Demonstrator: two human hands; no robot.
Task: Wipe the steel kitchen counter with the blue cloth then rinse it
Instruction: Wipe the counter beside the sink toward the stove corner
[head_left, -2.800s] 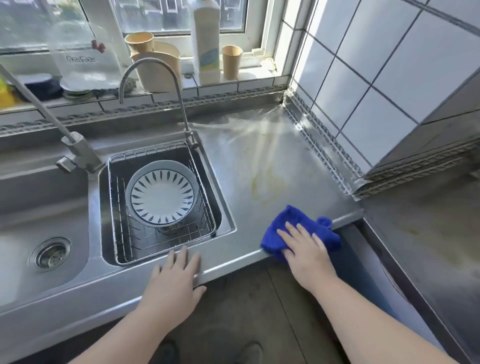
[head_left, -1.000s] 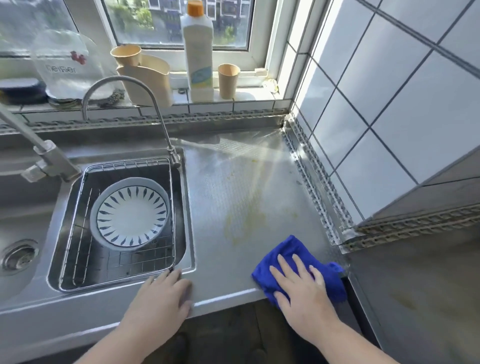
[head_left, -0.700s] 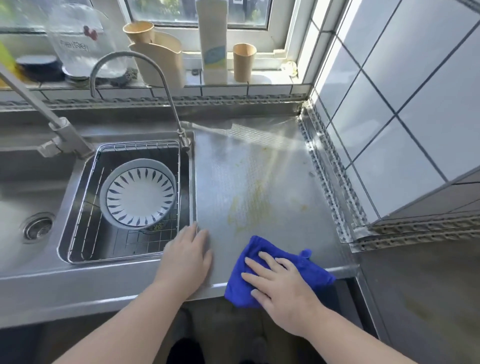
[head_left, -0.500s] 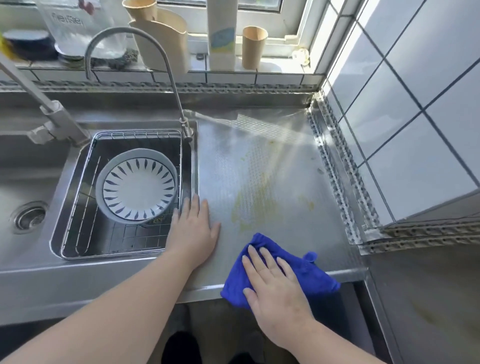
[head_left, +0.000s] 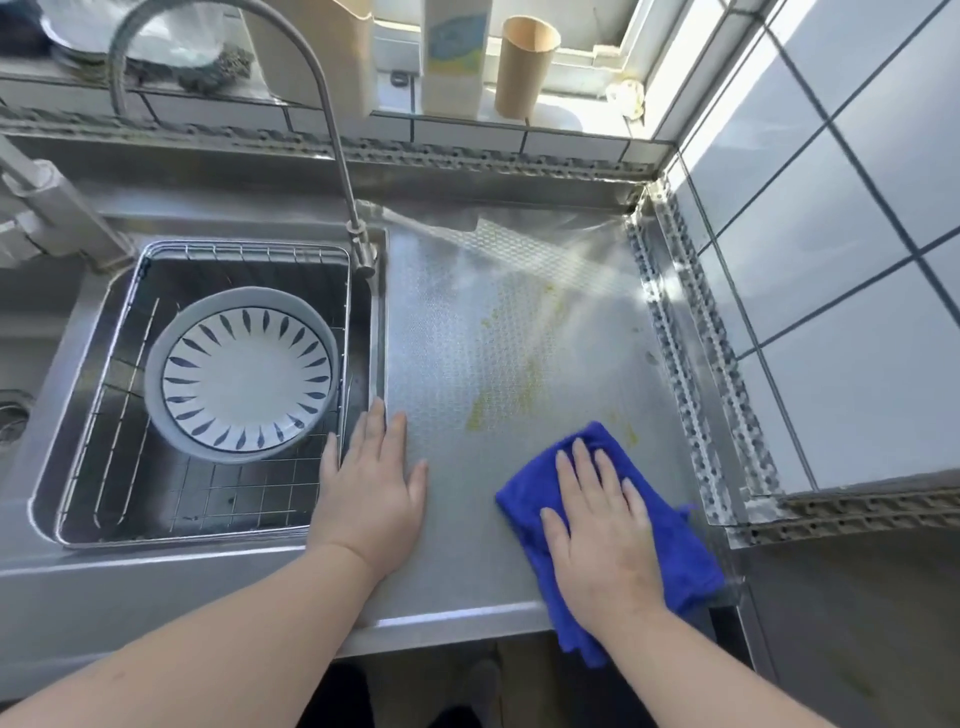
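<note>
The blue cloth (head_left: 670, 535) lies on the steel counter (head_left: 467, 332) near its front right corner, part of it hanging over the front edge. My right hand (head_left: 602, 525) presses flat on the cloth with straight fingers. Yellowish smears (head_left: 485, 410) mark the counter just beyond the cloth and further back. My left hand (head_left: 371, 486) rests flat on the counter beside the sink's right rim.
A wire basket (head_left: 208, 504) in the sink holds a white plate with blue marks (head_left: 244, 371). A curved tap (head_left: 332, 135) rises at the sink's back corner. A bottle (head_left: 454, 57) and a paper cup (head_left: 522, 65) stand on the windowsill. Tiled wall (head_left: 831, 249) borders the right side.
My right hand has slid the cloth to the right and a little further onto the counter. My left hand has moved forward along the sink's rim. The view has come closer.
</note>
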